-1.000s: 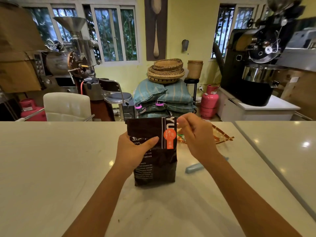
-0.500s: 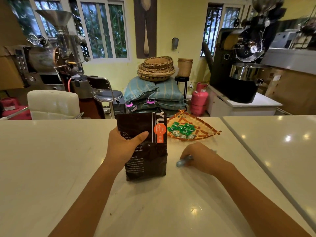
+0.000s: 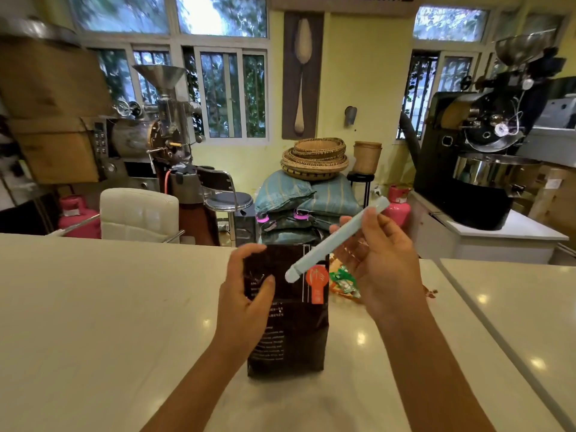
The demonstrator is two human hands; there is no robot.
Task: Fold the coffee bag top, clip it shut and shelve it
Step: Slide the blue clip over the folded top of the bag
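A dark brown coffee bag [image 3: 296,332] with an orange label stands upright on the pale counter [image 3: 109,322]. My left hand [image 3: 244,299] grips its upper left side, thumb across the front. My right hand [image 3: 383,263] holds a long light-blue bag clip [image 3: 336,240] in the air, slanted from upper right down to the bag's top right corner. The clip's lower end sits just in front of the bag's top.
A woven tray [image 3: 343,282] with green packets lies on the counter behind the bag, partly hidden by my right hand. A seam [image 3: 486,332] splits the counter on the right. Beyond the counter stand a white chair [image 3: 140,215], sacks with baskets and two roasting machines.
My right hand picked the blue clip up off the counter and raised it to the top of the bag. The left hand kept its hold on the bag.
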